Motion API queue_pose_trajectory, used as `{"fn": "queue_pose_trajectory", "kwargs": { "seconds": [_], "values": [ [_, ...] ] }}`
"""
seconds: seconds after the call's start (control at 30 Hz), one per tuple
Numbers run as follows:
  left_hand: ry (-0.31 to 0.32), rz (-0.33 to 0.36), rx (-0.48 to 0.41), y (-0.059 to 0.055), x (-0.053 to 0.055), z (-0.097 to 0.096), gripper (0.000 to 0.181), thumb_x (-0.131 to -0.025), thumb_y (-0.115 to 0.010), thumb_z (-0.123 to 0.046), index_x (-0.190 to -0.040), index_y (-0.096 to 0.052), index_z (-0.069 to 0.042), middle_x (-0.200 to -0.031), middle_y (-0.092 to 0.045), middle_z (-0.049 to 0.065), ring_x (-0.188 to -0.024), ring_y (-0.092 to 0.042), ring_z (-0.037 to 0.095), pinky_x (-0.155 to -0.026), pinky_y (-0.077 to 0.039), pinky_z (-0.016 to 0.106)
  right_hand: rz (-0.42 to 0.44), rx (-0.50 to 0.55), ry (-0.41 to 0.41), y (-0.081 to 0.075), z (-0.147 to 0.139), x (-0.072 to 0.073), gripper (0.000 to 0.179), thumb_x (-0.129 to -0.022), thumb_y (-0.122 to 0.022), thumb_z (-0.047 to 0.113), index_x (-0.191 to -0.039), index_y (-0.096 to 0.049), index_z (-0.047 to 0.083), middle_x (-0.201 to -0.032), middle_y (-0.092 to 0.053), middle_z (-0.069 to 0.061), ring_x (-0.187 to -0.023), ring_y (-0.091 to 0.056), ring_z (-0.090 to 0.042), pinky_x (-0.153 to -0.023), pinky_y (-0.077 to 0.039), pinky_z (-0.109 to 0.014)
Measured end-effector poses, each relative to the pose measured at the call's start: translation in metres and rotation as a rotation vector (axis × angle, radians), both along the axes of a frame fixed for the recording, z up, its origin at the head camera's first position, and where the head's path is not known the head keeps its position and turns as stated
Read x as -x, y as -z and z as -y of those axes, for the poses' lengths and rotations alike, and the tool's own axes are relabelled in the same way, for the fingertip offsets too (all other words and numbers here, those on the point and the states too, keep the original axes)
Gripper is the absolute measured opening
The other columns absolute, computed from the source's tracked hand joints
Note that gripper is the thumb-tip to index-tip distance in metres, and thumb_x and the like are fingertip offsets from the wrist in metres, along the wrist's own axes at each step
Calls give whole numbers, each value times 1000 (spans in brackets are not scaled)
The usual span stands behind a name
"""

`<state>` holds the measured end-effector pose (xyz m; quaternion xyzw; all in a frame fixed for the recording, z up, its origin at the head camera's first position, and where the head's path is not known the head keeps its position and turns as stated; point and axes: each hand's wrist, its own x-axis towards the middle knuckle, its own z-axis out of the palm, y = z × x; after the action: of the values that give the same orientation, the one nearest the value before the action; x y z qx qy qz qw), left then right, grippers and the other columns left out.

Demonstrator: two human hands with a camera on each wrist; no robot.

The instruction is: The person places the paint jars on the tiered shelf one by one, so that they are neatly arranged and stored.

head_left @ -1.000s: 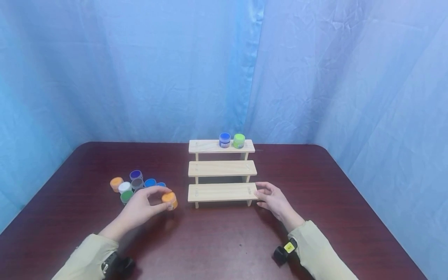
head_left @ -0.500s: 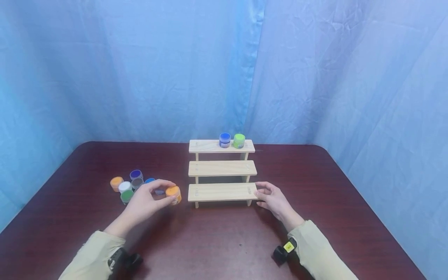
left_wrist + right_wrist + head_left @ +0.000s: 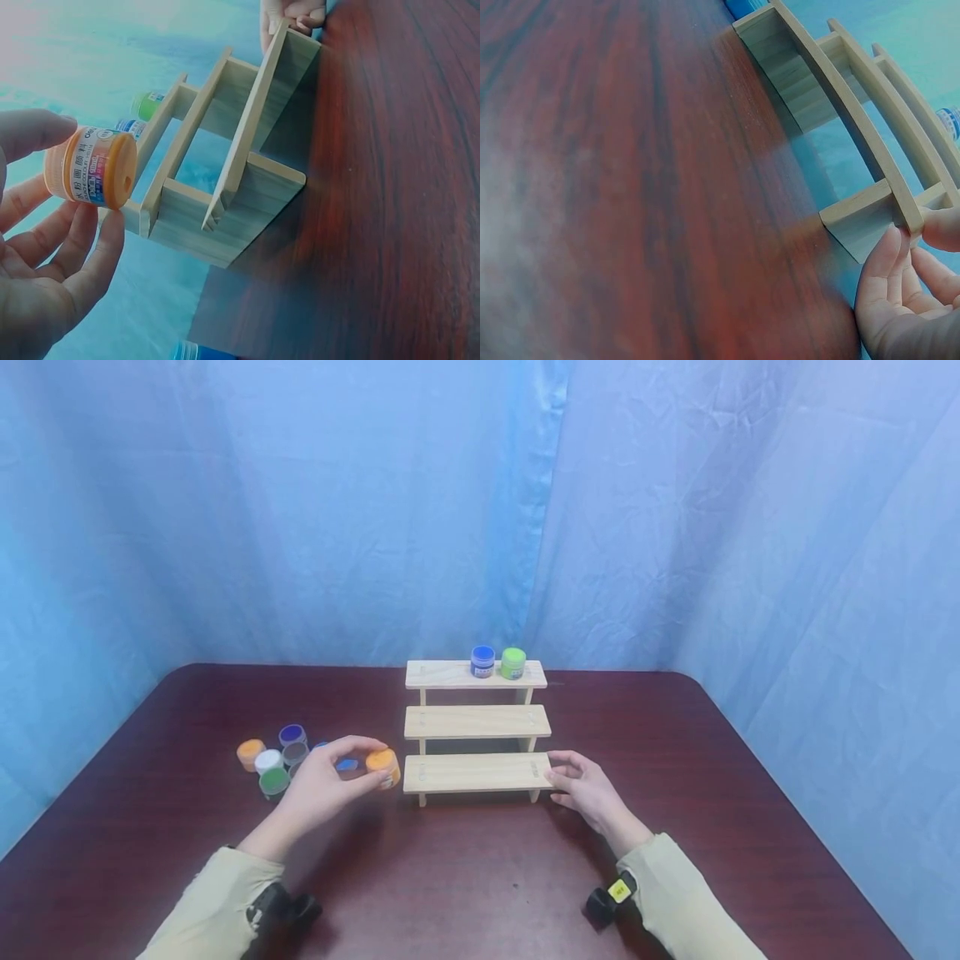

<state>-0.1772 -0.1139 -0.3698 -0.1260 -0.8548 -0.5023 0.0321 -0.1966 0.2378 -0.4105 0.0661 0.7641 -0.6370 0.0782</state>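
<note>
My left hand (image 3: 326, 785) pinches an orange paint jar (image 3: 91, 166) between thumb and fingers, lifted above the table just left of the lowest shelf. The jar lies tilted on its side in the left wrist view, its printed label showing. At the right end of the three-tier wooden stand (image 3: 477, 772), my right hand (image 3: 588, 792) grips the edge of the bottom shelf, thumb on top and fingers beneath, as the right wrist view shows. On the top tier a blue paint jar (image 3: 483, 662) and a light green paint jar (image 3: 513, 663) stand side by side toward the right.
Left of the stand, several jars cluster on the dark red table (image 3: 480, 885), among them another orange jar (image 3: 251, 755), a white jar (image 3: 268, 762), a green jar (image 3: 274, 782) and a purple jar (image 3: 292, 735). My left hand partly hides the group. Blue curtains (image 3: 360, 510) hang behind.
My left hand has carried the orange paint jar to the right and slightly up, from beside the cluster toward the stand. My right hand stays on the bottom shelf's end.
</note>
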Motion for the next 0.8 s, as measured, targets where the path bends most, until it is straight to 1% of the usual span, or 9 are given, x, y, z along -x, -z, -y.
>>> {"fn": "queue_pose_trajectory", "kwargs": {
  "seconds": [0.17, 0.43, 0.57, 0.67, 0.8],
  "values": [
    [4, -1, -23, -1, 3, -4, 36, -77, -75, -29, -108, -65, -13, -105, -66, 9, -88, -60, 23, -66, -52, 21, -1, 4, 3, 1, -1, 0, 41, -90, -51, 0, -131, -42, -3, -89, -58, -2, -73, -57, -6, -65, -52, -21],
    [2, 7, -39, -5, 6, -7, 38, -77, -75, -32, -109, -65, -14, -109, -65, 8, -80, -59, 21, -60, -50, 23, -1, 4, -6, 2, -1, 1, 41, -91, -52, 2, -131, -42, -3, -89, -58, -1, -73, -57, -6, -66, -52, -21],
    [0, -7, -39, -6, 9, -7, 38, -77, -74, -31, -110, -64, -14, -109, -65, 8, -79, -62, 20, -64, -51, 23, -5, 7, -6, 2, -1, 1, 41, -91, -51, 2, -131, -42, -3, -88, -58, -1, -72, -57, -6, -65, -51, -21],
    [-3, -30, -32, -7, 12, -8, 38, -78, -74, -30, -110, -64, -13, -108, -66, 8, -84, -64, 20, -70, -52, 25, -5, 5, -5, 3, -1, 2, 41, -91, -51, 2, -131, -42, -3, -87, -58, -1, -72, -57, -6, -65, -51, -20],
    [-1, -29, -40, -9, 16, -10, 38, -78, -74, -29, -111, -64, -12, -108, -66, 9, -90, -67, 21, -74, -54, 23, -8, 9, -8, 4, -2, 2, 41, -91, -51, 2, -131, -42, -3, -88, -58, -2, -73, -57, -6, -65, -52, -21]
  ]
}}
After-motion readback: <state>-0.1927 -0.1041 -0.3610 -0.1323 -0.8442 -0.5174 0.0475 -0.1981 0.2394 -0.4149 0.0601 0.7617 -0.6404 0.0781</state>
